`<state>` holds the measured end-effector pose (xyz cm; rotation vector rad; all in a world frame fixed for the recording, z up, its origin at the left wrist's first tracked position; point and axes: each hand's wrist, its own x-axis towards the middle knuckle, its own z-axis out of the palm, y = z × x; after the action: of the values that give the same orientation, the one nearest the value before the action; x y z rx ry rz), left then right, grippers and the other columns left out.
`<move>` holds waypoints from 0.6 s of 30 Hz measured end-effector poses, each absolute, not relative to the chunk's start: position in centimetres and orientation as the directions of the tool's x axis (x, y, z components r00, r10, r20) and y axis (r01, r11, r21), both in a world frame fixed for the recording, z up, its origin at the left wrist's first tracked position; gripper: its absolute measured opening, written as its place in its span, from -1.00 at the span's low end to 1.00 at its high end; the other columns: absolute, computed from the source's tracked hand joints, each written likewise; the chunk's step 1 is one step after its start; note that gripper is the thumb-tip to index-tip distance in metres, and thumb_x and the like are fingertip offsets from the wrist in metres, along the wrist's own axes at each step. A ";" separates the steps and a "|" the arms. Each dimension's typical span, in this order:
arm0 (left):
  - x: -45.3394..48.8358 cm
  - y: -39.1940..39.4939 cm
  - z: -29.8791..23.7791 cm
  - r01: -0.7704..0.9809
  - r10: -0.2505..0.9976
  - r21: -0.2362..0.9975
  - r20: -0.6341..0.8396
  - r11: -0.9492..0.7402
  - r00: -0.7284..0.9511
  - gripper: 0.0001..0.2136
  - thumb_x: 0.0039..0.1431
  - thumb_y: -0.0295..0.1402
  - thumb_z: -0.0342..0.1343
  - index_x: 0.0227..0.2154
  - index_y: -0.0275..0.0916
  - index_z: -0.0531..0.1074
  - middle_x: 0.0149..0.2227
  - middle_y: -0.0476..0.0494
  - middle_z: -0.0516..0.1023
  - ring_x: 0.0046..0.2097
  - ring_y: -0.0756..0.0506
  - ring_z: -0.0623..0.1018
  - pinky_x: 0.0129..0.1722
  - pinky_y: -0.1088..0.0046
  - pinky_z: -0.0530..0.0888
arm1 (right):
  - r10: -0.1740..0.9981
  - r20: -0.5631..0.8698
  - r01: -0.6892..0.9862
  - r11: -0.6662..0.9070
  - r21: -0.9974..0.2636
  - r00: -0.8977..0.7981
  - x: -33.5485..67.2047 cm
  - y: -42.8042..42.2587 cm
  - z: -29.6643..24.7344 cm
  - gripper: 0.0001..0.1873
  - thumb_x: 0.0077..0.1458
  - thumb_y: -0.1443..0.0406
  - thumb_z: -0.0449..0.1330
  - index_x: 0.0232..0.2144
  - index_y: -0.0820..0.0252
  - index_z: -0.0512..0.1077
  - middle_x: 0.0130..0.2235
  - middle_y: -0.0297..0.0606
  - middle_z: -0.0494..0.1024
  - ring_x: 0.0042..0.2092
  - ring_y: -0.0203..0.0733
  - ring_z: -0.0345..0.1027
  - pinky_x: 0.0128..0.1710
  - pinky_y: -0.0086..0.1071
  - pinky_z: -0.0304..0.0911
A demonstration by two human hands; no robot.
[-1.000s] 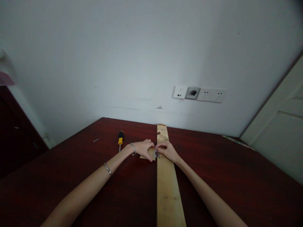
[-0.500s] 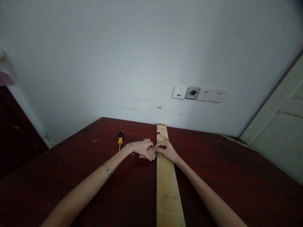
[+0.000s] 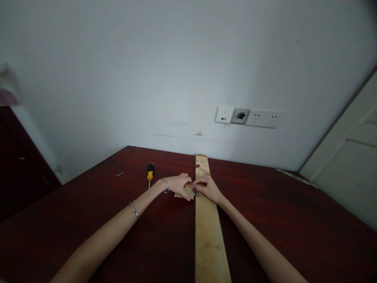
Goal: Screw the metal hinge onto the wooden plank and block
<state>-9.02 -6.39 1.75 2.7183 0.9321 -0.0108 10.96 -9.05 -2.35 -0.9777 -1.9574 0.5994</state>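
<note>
A long pale wooden plank [image 3: 209, 236] lies lengthwise on the dark red table [image 3: 88, 204]. A small metal hinge [image 3: 194, 192] sits at the plank's left edge, bridging to a small wooden block [image 3: 180, 194]. My left hand [image 3: 178, 184] rests curled on that block, its fingertips pinching at the hinge. My right hand [image 3: 208, 188] lies on the plank with fingers bent, fingertips meeting the left hand's at the hinge. Two bracelets show on my left arm.
A yellow-and-black screwdriver [image 3: 150, 172] lies left of my left hand. A small screw [image 3: 119, 173] rests farther left. Wall sockets [image 3: 249, 117] sit on the white wall behind. A white door [image 3: 347, 165] stands at right.
</note>
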 end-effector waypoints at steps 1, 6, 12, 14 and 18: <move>-9.0 -6.4 1.7 0.601 0.600 0.250 -0.089 -0.759 0.795 -0.40 -0.19 0.03 0.31 -0.17 -0.28 0.30 -0.18 -0.14 0.28 -0.13 -0.14 0.33 -0.20 0.46 0.31 | 0.813 0.474 0.409 0.581 -0.704 -0.339 11.0 -9.1 -2.3 -0.89 -0.01 0.29 0.22 -0.43 0.13 0.56 -0.35 -0.26 0.62 -0.29 -0.16 0.45 -0.19 -0.30 0.31; -9.0 -6.4 1.6 0.600 0.601 0.253 -0.084 -0.759 0.795 -0.40 -0.18 0.02 0.31 -0.18 -0.30 0.30 -0.19 -0.15 0.29 -0.13 -0.14 0.33 -0.19 0.46 0.31 | 0.805 0.480 0.407 0.591 -0.696 -0.348 10.9 -9.1 -2.2 -0.90 -0.02 0.29 0.22 -0.44 0.13 0.56 -0.36 -0.26 0.60 -0.30 -0.17 0.44 -0.19 -0.31 0.30; -8.9 -6.5 1.6 0.596 0.599 0.263 -0.075 -0.759 0.797 -0.41 -0.18 0.02 0.31 -0.19 -0.28 0.29 -0.18 -0.15 0.30 -0.13 -0.14 0.32 -0.17 0.44 0.30 | 0.801 0.487 0.410 0.598 -0.689 -0.349 10.8 -9.1 -2.1 -0.90 -0.02 0.30 0.22 -0.46 0.14 0.55 -0.37 -0.27 0.59 -0.30 -0.18 0.43 -0.19 -0.31 0.29; -8.9 -6.5 1.6 0.599 0.602 0.264 -0.076 -0.756 0.795 -0.41 -0.18 0.02 0.31 -0.19 -0.28 0.29 -0.19 -0.14 0.30 -0.13 -0.14 0.33 -0.17 0.44 0.30 | 0.800 0.488 0.412 0.599 -0.687 -0.348 10.8 -9.1 -2.2 -0.91 -0.01 0.30 0.22 -0.46 0.14 0.55 -0.38 -0.27 0.59 -0.30 -0.18 0.43 -0.19 -0.31 0.29; -8.9 -6.5 1.7 0.601 0.603 0.257 -0.078 -0.757 0.794 -0.42 -0.17 0.02 0.30 -0.20 -0.28 0.29 -0.19 -0.15 0.29 -0.14 -0.14 0.33 -0.21 0.45 0.30 | 0.801 0.487 0.413 0.597 -0.688 -0.348 10.9 -9.2 -2.1 -0.91 -0.01 0.30 0.23 -0.44 0.13 0.56 -0.37 -0.27 0.58 -0.31 -0.18 0.42 -0.19 -0.32 0.28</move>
<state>-8.91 -6.51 1.70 2.7145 0.9298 0.0137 10.89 -9.16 -2.11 -0.9650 -1.9737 0.5770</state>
